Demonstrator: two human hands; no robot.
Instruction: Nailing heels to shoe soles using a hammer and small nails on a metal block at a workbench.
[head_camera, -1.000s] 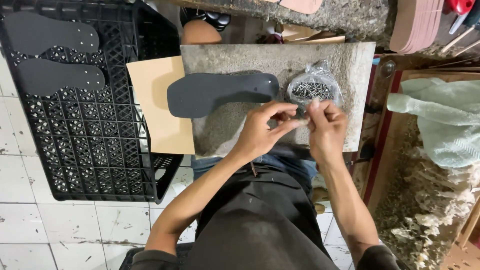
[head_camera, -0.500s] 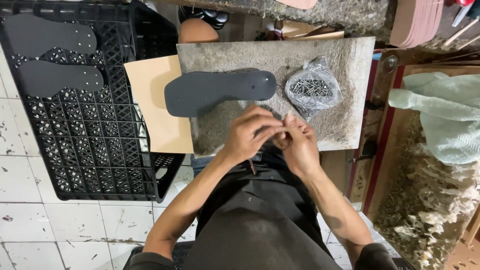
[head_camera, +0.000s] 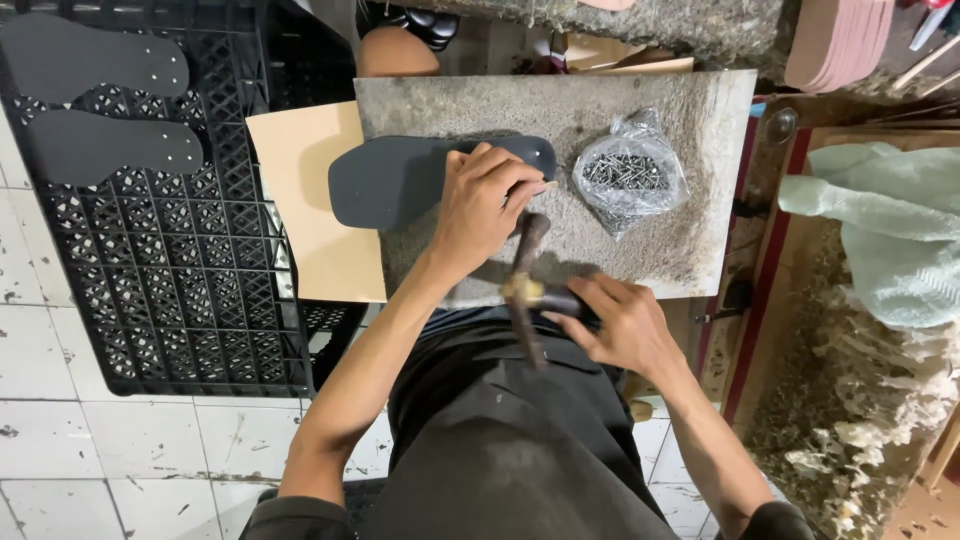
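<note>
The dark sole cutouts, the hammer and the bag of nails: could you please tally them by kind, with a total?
Dark sole cutouts: 3, one on the stone slab under the left hand, at, and two on the black crate, at and
Hammer in the right hand: 1
Clear bag of nails: 1
Total: 5

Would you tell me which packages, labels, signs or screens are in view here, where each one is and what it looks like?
Clear plastic bag of small dark nails: on the grey stone slab, right of the dark sole, crumpled, open at the top.
Black plastic crate: left of the slab, on the tiled floor, lattice walls, two dark soles lying on it.
No labels, signs or screens can be seen.
</note>
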